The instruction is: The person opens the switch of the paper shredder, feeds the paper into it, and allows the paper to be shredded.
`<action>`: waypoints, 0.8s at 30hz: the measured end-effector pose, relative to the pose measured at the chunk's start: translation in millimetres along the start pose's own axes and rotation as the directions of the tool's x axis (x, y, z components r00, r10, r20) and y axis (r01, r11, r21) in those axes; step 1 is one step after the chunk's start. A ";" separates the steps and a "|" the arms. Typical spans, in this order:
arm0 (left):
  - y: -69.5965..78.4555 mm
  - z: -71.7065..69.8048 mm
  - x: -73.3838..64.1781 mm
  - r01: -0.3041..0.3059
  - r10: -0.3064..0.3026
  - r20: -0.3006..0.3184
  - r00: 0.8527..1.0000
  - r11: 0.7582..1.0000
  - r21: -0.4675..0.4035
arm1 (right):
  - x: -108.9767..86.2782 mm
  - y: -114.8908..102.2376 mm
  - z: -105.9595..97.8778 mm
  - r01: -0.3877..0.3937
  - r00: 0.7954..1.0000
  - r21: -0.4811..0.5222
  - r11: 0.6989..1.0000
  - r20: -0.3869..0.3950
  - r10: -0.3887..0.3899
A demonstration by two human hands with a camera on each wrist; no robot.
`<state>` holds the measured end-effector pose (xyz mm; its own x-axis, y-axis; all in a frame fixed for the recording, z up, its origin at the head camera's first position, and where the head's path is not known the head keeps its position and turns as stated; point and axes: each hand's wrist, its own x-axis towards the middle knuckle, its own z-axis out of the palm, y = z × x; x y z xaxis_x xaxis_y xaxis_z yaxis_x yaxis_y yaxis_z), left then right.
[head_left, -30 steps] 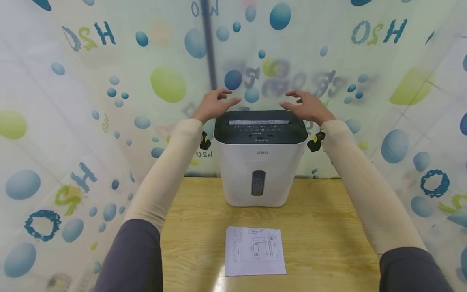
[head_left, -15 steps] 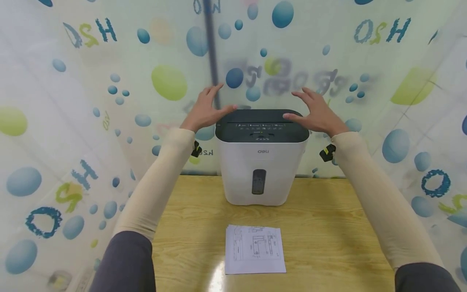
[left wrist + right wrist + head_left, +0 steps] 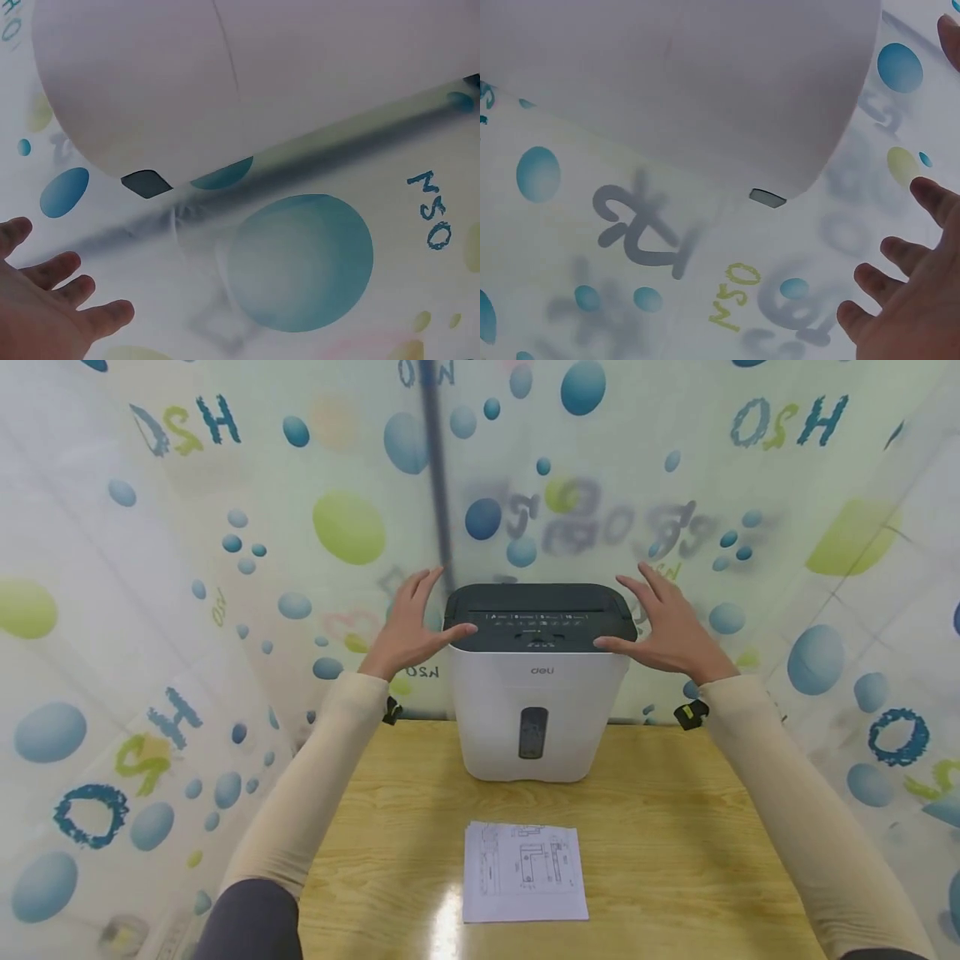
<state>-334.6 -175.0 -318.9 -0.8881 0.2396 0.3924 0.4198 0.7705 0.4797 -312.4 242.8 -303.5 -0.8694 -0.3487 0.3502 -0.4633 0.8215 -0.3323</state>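
A white paper shredder (image 3: 487,718) with a dark top and a "deli" mark stands upright at the back of the table. No sheet shows in its slot. My left hand (image 3: 405,631) spreads its fingers beside the top's left edge, the thumb over the front corner in the head view. Mirroring it, my right hand (image 3: 667,631) is spread at the right edge. Both hands hold nothing. In the wrist views, the left hand (image 3: 45,315) and the right hand (image 3: 922,292) show a gap from the white shredder body (image 3: 690,97). Whether either thumb touches the top, I cannot tell.
Sheets of paper (image 3: 525,893) with printed technical drawings lie in a stack on the wooden table (image 3: 660,843), in front of the shredder. A patterned curtain (image 3: 300,485) with bubbles and letters hangs behind and on both sides.
Both hands have moved apart and back toward the person, their fingers spreading wider. The white sheet edge seen in the slot one second ago has gone from sight.
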 end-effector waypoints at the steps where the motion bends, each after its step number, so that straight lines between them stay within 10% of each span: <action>1: -2.3 1.4 -3.8 -0.003 0.003 -0.005 1.000 1.000 -0.002 | -2.5 1.3 1.9 0.003 1.000 -0.003 1.000 -0.006 -0.003; 24: -39.4 60.7 -87.9 -0.028 0.034 -0.075 0.997 0.996 0.086 | -83.9 26.5 83.7 -0.102 0.992 0.021 0.995 -0.068 0.103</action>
<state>-284.5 -190.6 -420.0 -0.8566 0.2212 0.4662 0.4268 0.8115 0.3991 -266.2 256.1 -415.0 -0.8987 -0.2309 0.3730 -0.3762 0.8429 -0.3846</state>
